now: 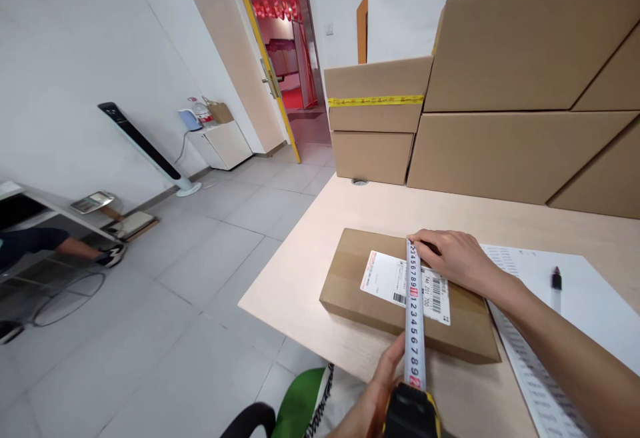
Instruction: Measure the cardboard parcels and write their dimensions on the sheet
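Note:
A brown cardboard box (350,265) with a white shipping label (385,275) lies flat on the wooden table (295,285). Across its width runs the white blade of a tape measure (412,418). My right hand (453,257) presses the blade's end at the box's far edge, its fingers closed. Nearer to me, my left hand (375,391) grips the black and yellow tape case just off the table's front side, thumb along the blade. Most of the left fingers are hidden by the case.
Printed sheets (590,305) with a pen (557,285) lie right of the box. Large stacked cartons (500,151) line the table's back. A green and black chair (300,405) stands below the front edge. At the far left are a seated person's leg (80,246) and a platform scale (135,225).

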Motion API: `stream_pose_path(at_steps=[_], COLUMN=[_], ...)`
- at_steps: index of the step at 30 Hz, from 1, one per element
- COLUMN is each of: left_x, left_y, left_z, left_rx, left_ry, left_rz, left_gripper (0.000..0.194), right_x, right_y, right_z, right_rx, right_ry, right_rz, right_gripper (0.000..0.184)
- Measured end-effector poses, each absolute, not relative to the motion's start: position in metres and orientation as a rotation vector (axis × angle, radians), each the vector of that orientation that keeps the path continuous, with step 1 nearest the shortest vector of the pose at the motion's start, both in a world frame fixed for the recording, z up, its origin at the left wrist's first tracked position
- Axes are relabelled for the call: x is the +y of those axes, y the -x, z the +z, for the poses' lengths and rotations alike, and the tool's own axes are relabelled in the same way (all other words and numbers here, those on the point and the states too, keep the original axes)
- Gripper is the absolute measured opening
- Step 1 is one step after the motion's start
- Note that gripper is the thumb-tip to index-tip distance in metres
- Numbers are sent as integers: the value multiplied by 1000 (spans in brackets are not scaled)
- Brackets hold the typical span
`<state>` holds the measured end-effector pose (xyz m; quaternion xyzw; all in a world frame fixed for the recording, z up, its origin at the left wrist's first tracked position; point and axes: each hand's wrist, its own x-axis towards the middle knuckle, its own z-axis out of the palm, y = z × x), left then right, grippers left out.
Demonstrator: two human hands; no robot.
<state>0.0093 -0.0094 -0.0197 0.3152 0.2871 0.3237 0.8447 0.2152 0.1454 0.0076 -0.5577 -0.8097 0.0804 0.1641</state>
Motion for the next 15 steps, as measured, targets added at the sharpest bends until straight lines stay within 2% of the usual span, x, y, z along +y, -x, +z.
stream_pose_path(at_steps=[3,15], left_x=[-9,-7], left_y=[-10,-12], left_z=[-23,-26], left_rx=[614,622], left_ry=[-670,-669], left_rz=[689,683], left_gripper=[95,89], right_x=[146,146], right_y=[-216,-216], right_z=[7,6], right_rx=[-2307,-2279], right_ry=[1587,1578], right_rz=[229,246], right_gripper=[29,27])
